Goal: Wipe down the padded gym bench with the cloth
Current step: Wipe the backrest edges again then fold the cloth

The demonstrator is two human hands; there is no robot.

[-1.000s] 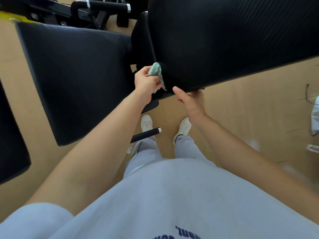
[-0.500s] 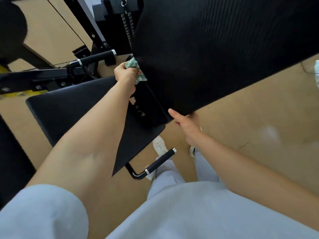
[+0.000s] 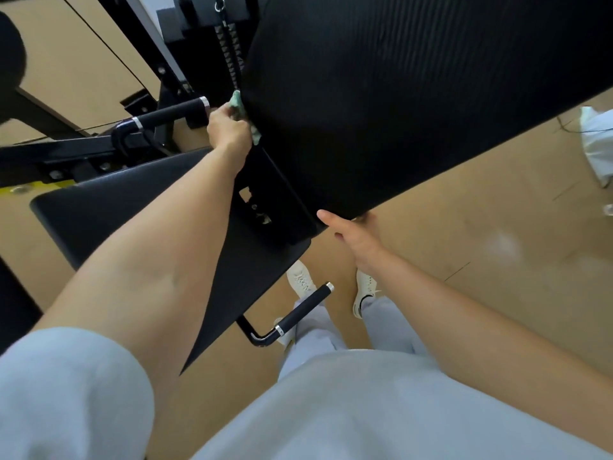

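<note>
A large black padded backrest [image 3: 381, 94] of the gym bench fills the upper right. Its black seat pad [image 3: 132, 207] lies lower left, partly behind my left forearm. My left hand [image 3: 229, 127] grips a green-and-white cloth [image 3: 237, 102] and presses it against the backrest's left side edge. Most of the cloth is hidden by the hand and the pad. My right hand [image 3: 358, 237] holds the backrest's lower corner, thumb on the near side, fingers tucked behind the pad.
Black handles stick out near the seat: one [image 3: 172, 114] beyond my left hand, another [image 3: 298, 313] by my feet. A weight stack and black frame [image 3: 212, 24] stand behind. A white object [image 3: 597, 144] lies on the tan floor at the right edge.
My left hand has slid the cloth up along the backrest's left edge, from near the lower corner to higher up. The right hand has kept its hold on the corner. My view has tilted upward.
</note>
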